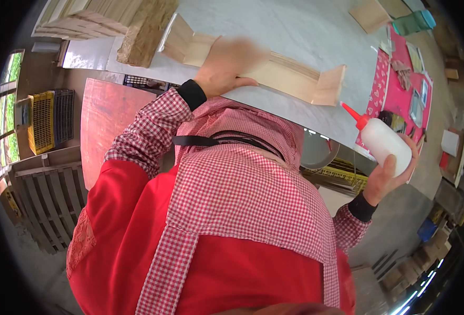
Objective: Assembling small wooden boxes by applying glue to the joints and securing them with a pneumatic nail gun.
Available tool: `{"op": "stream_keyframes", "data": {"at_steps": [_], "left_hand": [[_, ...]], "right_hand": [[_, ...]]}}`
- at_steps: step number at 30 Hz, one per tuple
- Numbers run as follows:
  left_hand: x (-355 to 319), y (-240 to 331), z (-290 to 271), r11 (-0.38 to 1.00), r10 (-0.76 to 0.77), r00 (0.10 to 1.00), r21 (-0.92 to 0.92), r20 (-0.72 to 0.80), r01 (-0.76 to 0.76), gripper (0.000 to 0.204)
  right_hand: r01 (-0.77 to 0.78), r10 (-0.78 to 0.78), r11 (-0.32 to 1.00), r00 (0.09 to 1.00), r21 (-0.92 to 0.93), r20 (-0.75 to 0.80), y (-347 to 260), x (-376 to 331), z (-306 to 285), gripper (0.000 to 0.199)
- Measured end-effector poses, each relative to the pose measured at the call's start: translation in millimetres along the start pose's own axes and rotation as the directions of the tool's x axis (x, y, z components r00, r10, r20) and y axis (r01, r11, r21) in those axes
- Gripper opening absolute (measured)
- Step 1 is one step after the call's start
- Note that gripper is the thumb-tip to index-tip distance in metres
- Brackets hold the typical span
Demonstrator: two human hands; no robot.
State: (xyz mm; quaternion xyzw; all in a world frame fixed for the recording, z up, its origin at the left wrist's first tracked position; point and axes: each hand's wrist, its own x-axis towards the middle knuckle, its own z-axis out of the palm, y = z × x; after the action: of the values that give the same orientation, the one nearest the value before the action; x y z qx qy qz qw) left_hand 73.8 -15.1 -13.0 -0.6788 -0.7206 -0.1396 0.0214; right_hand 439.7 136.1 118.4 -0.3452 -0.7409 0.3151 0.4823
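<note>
In my right hand (381, 184) is a white plastic squeeze bottle (384, 139) with a red pointed nozzle (353, 114). The bottle is tilted, and its tip points up and left, close to the right end of a pale wooden piece (289, 79). This long piece lies on the table near its front edge, with an upright panel at each end, like an open box or tray. My left hand (224, 68) lies over the left-middle part of it, thumb stretched out toward the right. The left fingers are blurred, so their grip is unclear.
Stacked wooden boards (87, 21) and a rough wooden block (147, 34) are at the table's (242, 16) far left. At the right are a pink cloth (400, 63) with small items and a green-blue bottle (413, 22). Yellow crates (42, 123) and a slatted pallet (45, 202) stand left.
</note>
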Motion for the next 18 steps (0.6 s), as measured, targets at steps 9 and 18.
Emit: {"op": "stream_keyframes", "data": {"at_steps": [9,18], "left_hand": [[-0.6,-0.3,-0.2,1.0,-0.01,1.0,0.008,0.013,0.01,0.071],[-1.7,-1.6,-0.4,1.0,-0.015,0.999,0.007,0.031,0.015,0.072]], "right_hand": [[-0.001,0.0,1.0,0.996,0.002,0.085,7.8,0.2,5.2,0.064],[0.053,-0.051,0.999,0.993,-0.008,0.108,11.7,17.4,13.1,0.053]]}}
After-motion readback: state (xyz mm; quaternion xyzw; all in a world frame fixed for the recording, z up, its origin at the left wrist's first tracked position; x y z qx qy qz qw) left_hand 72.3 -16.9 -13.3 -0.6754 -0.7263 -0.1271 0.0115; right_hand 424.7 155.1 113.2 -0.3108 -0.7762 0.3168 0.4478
